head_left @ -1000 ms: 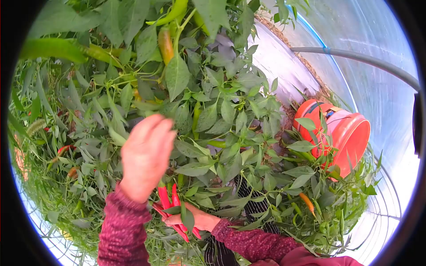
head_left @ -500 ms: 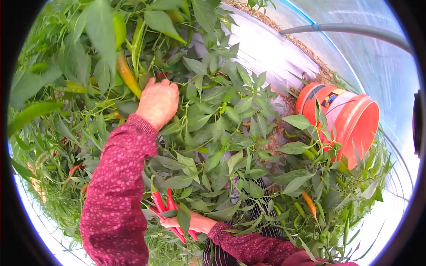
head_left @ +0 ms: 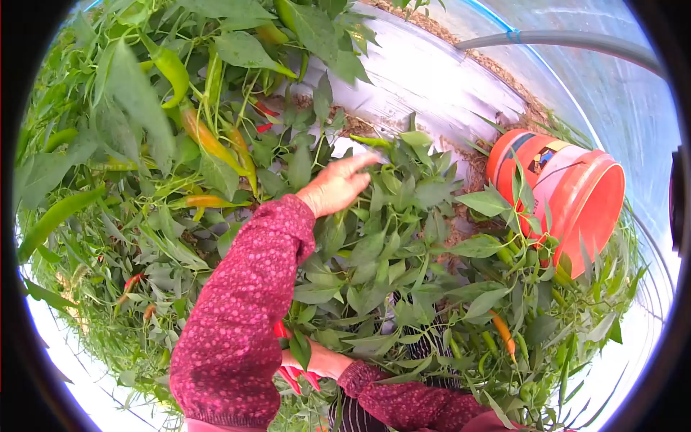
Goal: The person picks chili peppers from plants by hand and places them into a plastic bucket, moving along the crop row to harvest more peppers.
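Observation:
My left hand (head_left: pixel 335 186) is stretched over the pepper plants with its fingers apart, nothing seen in them. Its fingertips are slightly blurred and close to the leaves and a green pepper (head_left: pixel 371 142). Lower down, my right hand (head_left: pixel 320 360) is closed around several red chili peppers (head_left: pixel 291 378), partly covered by a leaf and by my left sleeve. Left of my left hand hang orange-green peppers (head_left: pixel 209 140). Behind the leaves above it, a red pepper (head_left: pixel 265 109) shows in part.
An orange-red bucket (head_left: pixel 504 169) lies tipped on its side among the plants at right. Pale sheeting (head_left: pixel 432 61) covers the ground at the top. A grey pipe (head_left: pixel 568 39) curves along the clear plastic wall. More peppers, including an orange one (head_left: pixel 503 333), hang at lower right.
My left hand has moved right and away from the red pepper among the leaves, and its fingers have spread. My right hand stays low with the red chili peppers, now more hidden by my left sleeve.

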Tool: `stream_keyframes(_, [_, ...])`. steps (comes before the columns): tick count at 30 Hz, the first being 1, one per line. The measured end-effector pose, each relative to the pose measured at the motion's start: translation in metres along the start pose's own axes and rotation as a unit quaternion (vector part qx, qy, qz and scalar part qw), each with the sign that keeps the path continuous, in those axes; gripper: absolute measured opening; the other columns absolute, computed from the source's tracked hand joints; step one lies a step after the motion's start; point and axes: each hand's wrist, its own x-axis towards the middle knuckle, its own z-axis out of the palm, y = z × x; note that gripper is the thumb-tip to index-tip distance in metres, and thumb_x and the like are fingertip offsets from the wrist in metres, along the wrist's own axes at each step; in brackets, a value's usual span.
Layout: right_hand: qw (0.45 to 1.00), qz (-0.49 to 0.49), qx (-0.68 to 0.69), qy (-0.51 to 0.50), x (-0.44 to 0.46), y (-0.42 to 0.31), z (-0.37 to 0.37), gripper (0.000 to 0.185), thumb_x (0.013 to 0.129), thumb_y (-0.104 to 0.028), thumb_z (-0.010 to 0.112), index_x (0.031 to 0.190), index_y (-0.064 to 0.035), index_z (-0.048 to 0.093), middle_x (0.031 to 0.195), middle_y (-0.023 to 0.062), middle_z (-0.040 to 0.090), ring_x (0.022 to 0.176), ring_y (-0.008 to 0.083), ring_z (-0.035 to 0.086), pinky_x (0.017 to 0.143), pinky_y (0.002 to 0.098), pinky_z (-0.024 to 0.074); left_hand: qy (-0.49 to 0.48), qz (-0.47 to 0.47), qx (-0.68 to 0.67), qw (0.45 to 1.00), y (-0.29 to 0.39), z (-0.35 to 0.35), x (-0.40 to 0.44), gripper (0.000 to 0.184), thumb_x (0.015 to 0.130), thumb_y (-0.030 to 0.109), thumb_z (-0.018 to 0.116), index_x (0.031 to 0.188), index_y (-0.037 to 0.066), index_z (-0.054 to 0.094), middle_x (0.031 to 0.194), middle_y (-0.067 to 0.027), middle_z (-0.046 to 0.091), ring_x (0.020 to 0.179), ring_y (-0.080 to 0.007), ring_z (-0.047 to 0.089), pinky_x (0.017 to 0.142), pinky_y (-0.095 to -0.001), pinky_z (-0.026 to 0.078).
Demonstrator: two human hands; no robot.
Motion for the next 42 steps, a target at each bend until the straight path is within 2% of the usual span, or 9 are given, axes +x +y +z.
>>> stream_keyframes(3, [1.000,0.003,0.001,0.012,-0.002,-0.006,-0.002,0.041,0.079,-0.021,0.069,0.113,-0.0063,0.052,0.088,0.0012,0.060,0.072,0.0087,0.054,0.060,0.0261,0.0426,0.154,-0.025,-0.087,0.984,-0.016,-0.007,0.007,0.037,0.089,0.010,0.054,0.125,0.015,0.050,0.101,-0.0095,0.060,0.091,-0.0160,0.054,0.082,-0.0311,0.045])
stream_keyframes(11, [1.000,0.007,0.020,0.023,0.001,-0.001,-0.012,0.056,0.082,-0.021,0.068,0.129,-0.0077,0.040,0.093,0.0022,0.061,0.071,0.0080,0.054,0.055,0.0253,0.0421,0.465,-0.030,0.221,0.857,-0.072,-0.052,0.003,0.043,0.077,0.018,0.061,0.118,0.007,0.053,0.110,-0.0165,0.060,0.098,-0.0301,0.060,0.086,-0.0370,0.046])
stream_keyframes(14, [0.999,0.016,-0.015,0.031,-0.010,-0.029,-0.008,0.063,0.082,-0.020,0.068,0.134,-0.0094,0.035,0.096,0.0035,0.061,0.072,0.0082,0.054,0.055,0.0258,0.0428,0.412,-0.233,-0.028,0.880,-0.100,-0.073,0.002,0.055,0.076,0.010,0.056,0.129,0.000,0.044,0.124,-0.0220,0.051,0.112,-0.0293,0.053,0.094,-0.0340,0.040])
stream_keyframes(22, [0.995,0.059,0.059,0.049,-0.013,-0.042,-0.011,0.068,0.085,-0.010,0.061,0.142,-0.0119,0.024,0.087,0.0055,0.059,0.062,0.0093,0.051,0.052,0.0257,0.0420,0.548,-0.251,-0.347,0.718,-0.058,-0.067,0.010,0.042,0.086,0.007,0.044,0.127,-0.001,0.044,0.120,-0.0139,0.052,0.088,-0.0221,0.060,0.070,-0.0325,0.051])
stream_keyframes(25, [0.996,0.063,0.058,0.037,-0.019,-0.045,-0.016,0.067,0.086,-0.010,0.059,0.142,-0.0118,0.023,0.085,0.0062,0.059,0.059,0.0095,0.050,0.050,0.0256,0.0416,0.481,-0.193,-0.415,0.748,-0.116,-0.096,0.020,0.037,0.090,0.019,0.044,0.123,0.002,0.044,0.107,-0.0137,0.055,0.076,-0.0204,0.060,0.068,-0.0318,0.051])
stream_keyframes(29, [0.993,0.061,0.084,0.048,-0.023,-0.052,-0.018,0.062,0.087,-0.009,0.058,0.141,-0.0101,0.027,0.084,0.0062,0.059,0.058,0.0100,0.052,0.047,0.0267,0.0416,0.595,-0.205,-0.407,0.662,-0.127,-0.103,0.036,0.032,0.090,0.029,0.047,0.113,0.008,0.052,0.102,-0.0098,0.057,0.082,-0.0175,0.058,0.063,-0.0278,0.050])
stream_keyframes(30, [0.994,0.029,0.099,0.044,-0.029,-0.057,-0.019,0.033,0.084,-0.019,0.064,0.108,-0.0058,0.045,0.078,0.0032,0.052,0.064,0.0095,0.049,0.053,0.0245,0.0392,0.601,-0.217,-0.404,0.655,-0.127,-0.108,0.037,0.038,0.090,0.039,0.047,0.111,0.009,0.054,0.104,-0.0068,0.058,0.085,-0.0179,0.057,0.068,-0.0296,0.048])
stream_keyframes(35, [0.992,0.028,0.102,0.065,-0.021,-0.044,-0.025,0.032,0.084,-0.019,0.062,0.107,-0.0060,0.046,0.081,0.0041,0.053,0.066,0.0100,0.050,0.055,0.0248,0.0398,0.569,-0.194,-0.302,0.740,-0.101,-0.104,0.041,0.056,0.088,0.054,0.042,0.118,0.008,0.052,0.116,-0.0061,0.055,0.096,-0.0205,0.054,0.082,-0.0340,0.043])
stream_keyframes(42, [0.982,0.024,0.161,0.095,-0.011,-0.034,-0.017,0.032,0.085,-0.018,0.062,0.110,-0.0057,0.047,0.079,0.0034,0.055,0.064,0.0095,0.049,0.053,0.0253,0.0387,0.680,-0.220,-0.272,0.645,-0.098,-0.101,0.046,0.071,0.089,0.059,0.035,0.134,0.004,0.040,0.133,-0.0089,0.048,0.113,-0.0251,0.050,0.098,-0.0356,0.035])
